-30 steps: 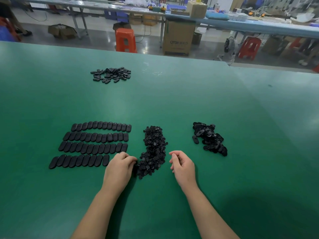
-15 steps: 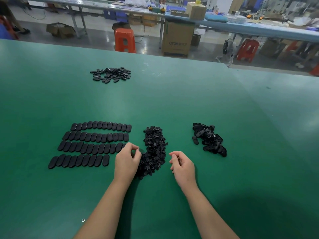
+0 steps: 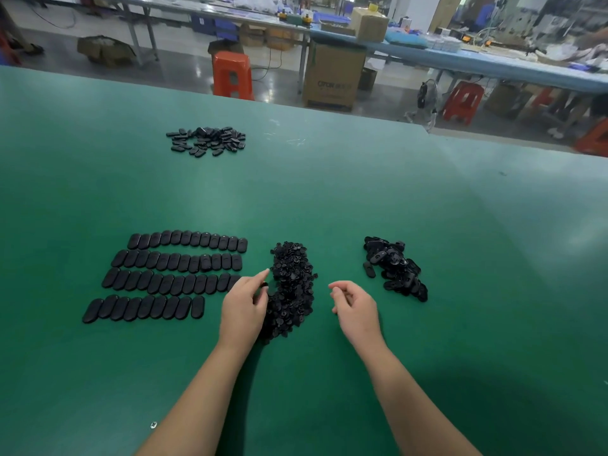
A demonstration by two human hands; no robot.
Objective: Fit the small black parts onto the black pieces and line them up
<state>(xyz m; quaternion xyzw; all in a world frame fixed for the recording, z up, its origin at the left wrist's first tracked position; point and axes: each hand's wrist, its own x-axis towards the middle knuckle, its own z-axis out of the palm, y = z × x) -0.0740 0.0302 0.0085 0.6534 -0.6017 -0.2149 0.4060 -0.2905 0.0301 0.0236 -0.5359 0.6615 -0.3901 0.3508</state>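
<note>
Beside the small-parts heap (image 3: 291,287), my left hand (image 3: 243,307) pinches one tiny black part (image 3: 264,285); right hand (image 3: 357,307) hangs loosely curled, holding nothing.

Bare green mat (image 3: 329,199) between small-parts heap (image 3: 292,284) and right-hand pile (image 3: 394,268)

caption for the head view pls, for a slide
Left hand pinches a small black part beside the parts heap; four rows of black pieces lie left.

The left hand (image 3: 243,307) covers the near edge of the small-parts pile (image 3: 292,284); its pinched bit is too small to identify.
</note>
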